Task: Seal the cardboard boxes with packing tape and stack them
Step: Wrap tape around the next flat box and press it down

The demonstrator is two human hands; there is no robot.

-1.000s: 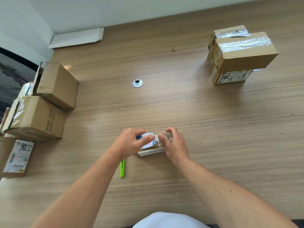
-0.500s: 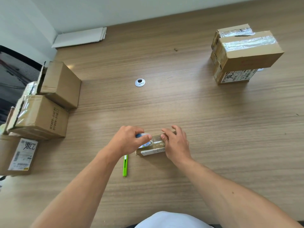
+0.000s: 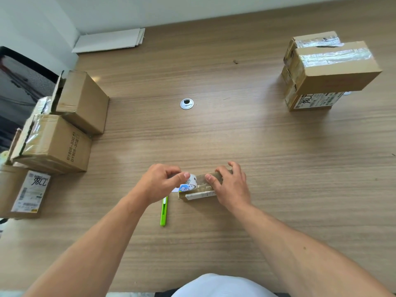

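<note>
My left hand (image 3: 159,183) pinches the tape roll (image 3: 189,182) at the left end of the small box (image 3: 200,195) on the table (image 3: 278,168). My right hand (image 3: 230,186) curls over that box, thumb pressing the tape onto its top. A green cutter (image 3: 164,211) lies just left of the box.

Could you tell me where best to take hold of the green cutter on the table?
Probably by its middle, from straight above, pinching across its narrow width: the green cutter lies flat and lengthwise on the table, free on both sides.
</note>
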